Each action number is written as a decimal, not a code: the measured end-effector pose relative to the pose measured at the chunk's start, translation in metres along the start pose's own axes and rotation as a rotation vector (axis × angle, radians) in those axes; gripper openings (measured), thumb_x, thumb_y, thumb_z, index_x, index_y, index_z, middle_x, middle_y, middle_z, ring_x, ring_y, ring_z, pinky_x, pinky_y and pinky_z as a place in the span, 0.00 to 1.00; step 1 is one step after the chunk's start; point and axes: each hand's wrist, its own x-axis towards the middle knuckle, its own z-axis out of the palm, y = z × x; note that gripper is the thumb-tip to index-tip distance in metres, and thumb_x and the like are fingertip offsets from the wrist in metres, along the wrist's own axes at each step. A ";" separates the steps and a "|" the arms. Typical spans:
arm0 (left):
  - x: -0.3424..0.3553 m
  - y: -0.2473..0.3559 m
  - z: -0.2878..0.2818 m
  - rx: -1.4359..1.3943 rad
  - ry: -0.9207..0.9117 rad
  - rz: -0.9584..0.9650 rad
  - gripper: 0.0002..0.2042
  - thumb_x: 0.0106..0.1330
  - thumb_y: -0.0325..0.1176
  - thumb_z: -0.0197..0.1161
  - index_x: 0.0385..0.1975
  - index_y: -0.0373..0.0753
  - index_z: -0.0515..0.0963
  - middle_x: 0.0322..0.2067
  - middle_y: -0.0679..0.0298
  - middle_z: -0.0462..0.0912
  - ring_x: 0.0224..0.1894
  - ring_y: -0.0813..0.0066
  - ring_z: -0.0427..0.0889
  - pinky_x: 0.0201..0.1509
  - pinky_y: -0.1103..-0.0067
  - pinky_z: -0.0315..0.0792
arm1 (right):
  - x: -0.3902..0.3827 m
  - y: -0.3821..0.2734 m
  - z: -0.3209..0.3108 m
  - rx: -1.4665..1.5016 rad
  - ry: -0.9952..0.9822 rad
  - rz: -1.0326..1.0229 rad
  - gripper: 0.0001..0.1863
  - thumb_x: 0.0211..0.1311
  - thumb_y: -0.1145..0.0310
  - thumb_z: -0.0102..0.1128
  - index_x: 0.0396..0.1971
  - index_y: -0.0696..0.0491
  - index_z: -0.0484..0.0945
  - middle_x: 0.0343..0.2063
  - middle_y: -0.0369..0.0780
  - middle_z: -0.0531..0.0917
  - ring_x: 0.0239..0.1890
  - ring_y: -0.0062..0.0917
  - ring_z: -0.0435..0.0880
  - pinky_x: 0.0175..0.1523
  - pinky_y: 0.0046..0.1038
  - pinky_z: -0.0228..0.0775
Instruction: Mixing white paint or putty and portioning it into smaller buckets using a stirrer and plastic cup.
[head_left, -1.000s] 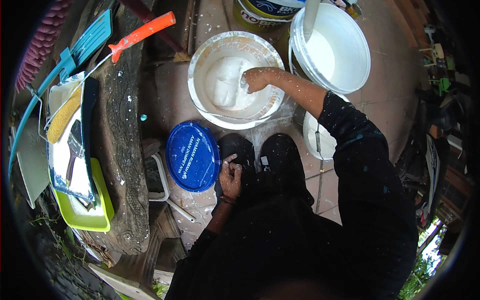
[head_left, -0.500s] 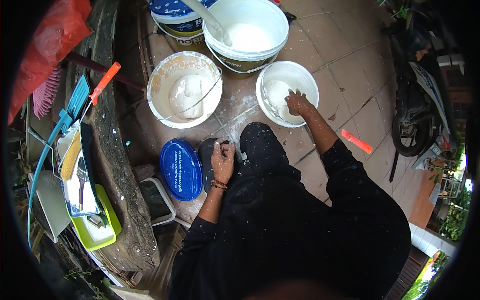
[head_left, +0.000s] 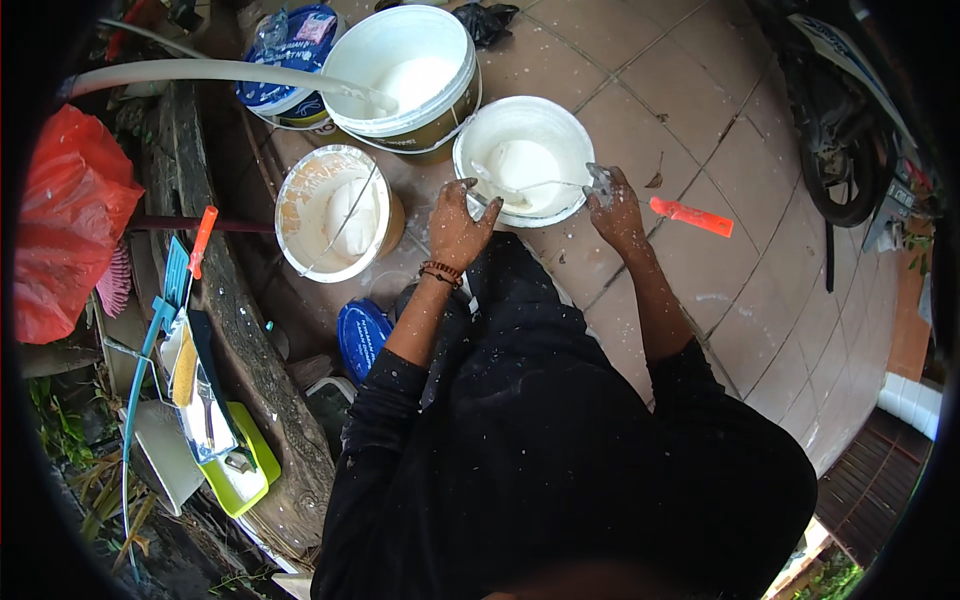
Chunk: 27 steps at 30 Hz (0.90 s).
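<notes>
Far left: red plastic bag (head_left: 70,220), then a weathered wooden plank (head_left: 235,330) running near-to-far, with an orange-handled tool (head_left: 202,240) and a lime-green paint tray (head_left: 240,470) beside it. A blue lid (head_left: 362,335) lies on the tiled floor (head_left: 700,130) just left of the person's knee.

Next right, a cream-stained bucket (head_left: 335,212) of pale paint. Beyond it, a large white bucket (head_left: 408,70) with a long pale stick (head_left: 220,72) leaning in from the left.

Centre: small white bucket (head_left: 522,160), directly ahead of the person, between both hands. Its wire handle (head_left: 530,185) lies across the paint, long axis running left to right.

Left hand (head_left: 458,222) sits at the bucket's near-left rim, fingers spread, touching or just over the rim; not closed on anything I can make out. Right hand (head_left: 612,205) is at the right rim, fingers pinched on the right end of the wire handle, paint-smeared. Both hands about equally near, one on each side.

Further right, an orange scraper-like tool (head_left: 692,216) lies on the tiles, just beside the right hand. Far right, a motorbike wheel (head_left: 835,170).
</notes>
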 end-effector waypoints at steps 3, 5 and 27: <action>0.011 -0.017 0.007 0.103 -0.032 -0.074 0.25 0.60 0.45 0.68 0.52 0.35 0.76 0.54 0.48 0.76 0.58 0.49 0.73 0.61 0.60 0.68 | -0.029 -0.014 -0.020 0.067 -0.014 -0.021 0.17 0.62 0.68 0.61 0.48 0.59 0.78 0.46 0.48 0.83 0.52 0.39 0.80 0.59 0.35 0.71; 0.021 -0.021 0.013 0.185 -0.012 0.030 0.24 0.60 0.44 0.68 0.51 0.35 0.76 0.55 0.48 0.75 0.59 0.49 0.72 0.62 0.60 0.66 | -0.055 -0.001 -0.023 0.395 -0.135 0.443 0.13 0.62 0.69 0.62 0.44 0.59 0.79 0.46 0.47 0.83 0.48 0.32 0.83 0.54 0.30 0.73; 0.138 -0.077 0.134 1.052 -0.716 0.280 0.15 0.71 0.37 0.47 0.41 0.49 0.84 0.40 0.65 0.88 0.49 0.71 0.80 0.57 0.68 0.56 | 0.005 0.002 -0.068 1.109 0.373 0.477 0.15 0.67 0.69 0.62 0.50 0.59 0.76 0.44 0.40 0.82 0.48 0.25 0.82 0.54 0.34 0.79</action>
